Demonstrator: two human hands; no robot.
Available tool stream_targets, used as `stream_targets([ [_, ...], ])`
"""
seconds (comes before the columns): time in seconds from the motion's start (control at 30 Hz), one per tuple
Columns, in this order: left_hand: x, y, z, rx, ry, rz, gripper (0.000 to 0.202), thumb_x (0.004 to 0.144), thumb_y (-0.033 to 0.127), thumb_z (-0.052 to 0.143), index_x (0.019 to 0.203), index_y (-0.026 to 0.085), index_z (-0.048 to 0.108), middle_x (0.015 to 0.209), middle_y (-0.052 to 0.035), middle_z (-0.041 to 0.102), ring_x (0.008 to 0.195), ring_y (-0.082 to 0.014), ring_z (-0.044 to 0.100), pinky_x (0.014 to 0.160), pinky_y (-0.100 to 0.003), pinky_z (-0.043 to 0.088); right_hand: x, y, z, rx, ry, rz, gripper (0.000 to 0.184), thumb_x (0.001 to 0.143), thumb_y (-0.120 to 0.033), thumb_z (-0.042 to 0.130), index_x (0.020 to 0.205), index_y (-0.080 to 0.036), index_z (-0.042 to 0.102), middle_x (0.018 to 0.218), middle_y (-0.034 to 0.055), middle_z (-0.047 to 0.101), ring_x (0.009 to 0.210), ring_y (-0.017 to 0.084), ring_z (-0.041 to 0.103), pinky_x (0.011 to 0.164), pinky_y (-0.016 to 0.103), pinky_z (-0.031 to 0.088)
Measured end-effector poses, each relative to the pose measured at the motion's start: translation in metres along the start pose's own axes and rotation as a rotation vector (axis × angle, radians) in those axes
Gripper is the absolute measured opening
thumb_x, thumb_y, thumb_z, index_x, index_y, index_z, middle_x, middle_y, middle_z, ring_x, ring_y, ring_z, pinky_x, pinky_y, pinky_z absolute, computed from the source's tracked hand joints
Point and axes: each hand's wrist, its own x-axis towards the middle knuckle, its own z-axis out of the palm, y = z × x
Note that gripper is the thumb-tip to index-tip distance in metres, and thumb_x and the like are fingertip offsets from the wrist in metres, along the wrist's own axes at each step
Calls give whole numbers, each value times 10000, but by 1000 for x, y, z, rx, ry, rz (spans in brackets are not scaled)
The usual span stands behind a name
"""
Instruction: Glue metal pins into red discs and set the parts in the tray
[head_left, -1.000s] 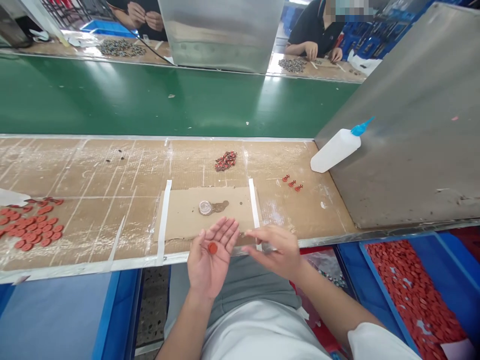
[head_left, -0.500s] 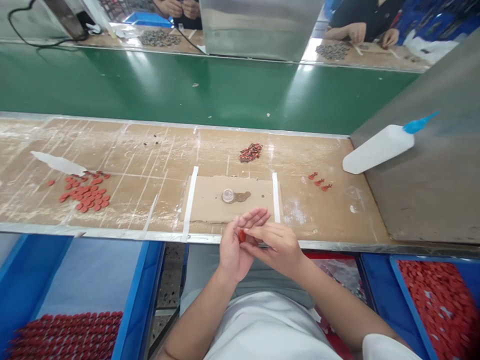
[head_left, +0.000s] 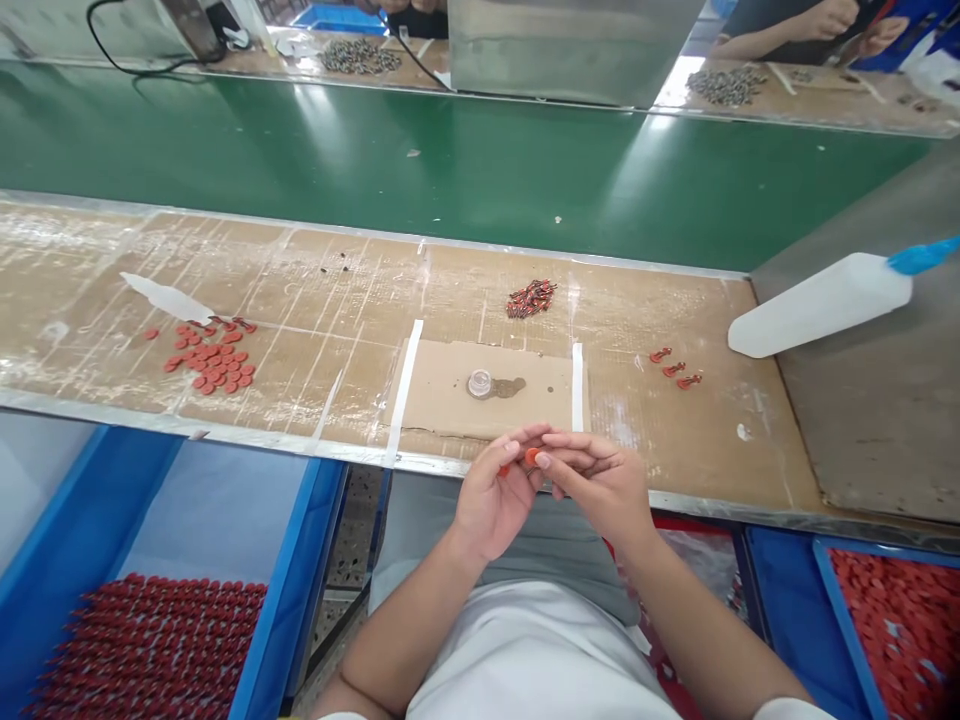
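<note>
My left hand point(head_left: 491, 495) and my right hand point(head_left: 600, 480) meet just in front of the bench edge, fingertips pinched together on a small red disc point(head_left: 530, 456). Another bit of red shows under my left fingers. Just beyond them lies a taped cardboard pad point(head_left: 450, 400) carrying a small clear round cap point(head_left: 480, 382) beside a dark glue smear. A little heap of red-and-metal parts point(head_left: 531, 297) sits further back, and three finished red pieces point(head_left: 673, 368) lie to the right.
Loose red discs point(head_left: 210, 362) lie at left near a white strip. A white squeeze bottle with blue nozzle point(head_left: 821, 303) leans on a metal panel at right. Blue bins of red parts point(head_left: 150, 650) point(head_left: 892, 620) sit below. The green belt point(head_left: 450, 180) runs behind; other people's hands work beyond.
My left palm, open with the red disc on it a second ago, has curled closed. My right fingers came in and now pinch the disc. The view swung left and down.
</note>
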Motion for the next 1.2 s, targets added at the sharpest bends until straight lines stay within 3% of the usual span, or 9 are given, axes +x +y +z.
stream_targets([
  [0.1, -3, -4, -5, 89, -13, 65, 292, 870, 258, 650, 1125, 142, 728, 1067, -106, 732, 895, -206, 672, 773, -348, 539, 2, -4, 0, 153, 7, 134, 295, 697, -355, 858, 909, -209, 714, 670, 15, 746, 461, 111, 585, 395, 222, 461],
  [0.27, -8, -9, -8, 178, 17, 121, 265, 821, 298, 752, 1059, 180, 766, 1223, -132, 702, 1145, -273, 639, 983, -409, 490, 5, -3, -1, 213, -13, 215, 347, 674, -351, 877, 877, -210, 633, 627, 2, 728, 407, 75, 485, 375, 191, 360],
  [0.4, -8, -10, -11, 224, 3, 140, 241, 823, 333, 755, 1014, 187, 778, 1186, -126, 715, 1125, -270, 650, 971, -406, 512, 6, -1, 0, 203, -40, 231, 425, 668, -333, 883, 973, -216, 611, 562, -27, 692, 388, 67, 448, 392, 188, 342],
  [0.6, -9, -10, -18, 282, 43, 260, 224, 802, 268, 771, 1026, 255, 773, 1107, -66, 729, 944, -220, 691, 803, -370, 583, 6, -1, 8, 312, -81, 318, 485, 619, -334, 909, 979, -210, 608, 603, -37, 681, 433, 63, 471, 427, 191, 368],
  [0.73, -10, -6, -21, 282, 6, 276, 219, 804, 301, 772, 1016, 247, 784, 1032, -79, 750, 1084, -262, 670, 912, -403, 558, 11, -3, 9, 298, -116, 350, 535, 586, -317, 924, 1001, -200, 607, 501, -79, 603, 398, 45, 405, 406, 173, 293],
  [0.83, -11, -3, -23, 260, 37, 280, 195, 777, 304, 799, 961, 242, 795, 979, -74, 764, 1058, -250, 691, 937, -393, 550, 15, -5, 8, 219, -184, 349, 580, 578, -323, 925, 1052, -196, 617, 518, -65, 632, 390, 50, 404, 402, 184, 308],
  [0.97, -10, 4, -27, 165, 106, 309, 219, 762, 257, 815, 979, 255, 781, 971, -40, 768, 960, -187, 720, 920, -356, 568, 30, -10, 3, -14, -189, 225, 460, 618, -409, 891, 952, -174, 678, 618, 16, 706, 417, 85, 485, 403, 218, 371],
  [1.13, -10, 18, -37, 94, 245, 310, 281, 709, 237, 856, 977, 224, 774, 1025, -38, 764, 756, -101, 727, 837, -267, 608, 100, -10, -21, -461, 200, -236, 363, 755, -493, 760, 932, -178, 724, 825, 77, 749, 672, 174, 653, 631, 313, 531],
  [1.2, -11, 23, -40, 80, 277, 330, 281, 696, 236, 864, 961, 215, 776, 1035, -43, 765, 737, -90, 727, 811, -233, 611, 139, -8, -33, -697, 259, -328, 364, 798, -457, 712, 1039, -184, 725, 880, 75, 747, 659, 172, 634, 675, 336, 530],
])
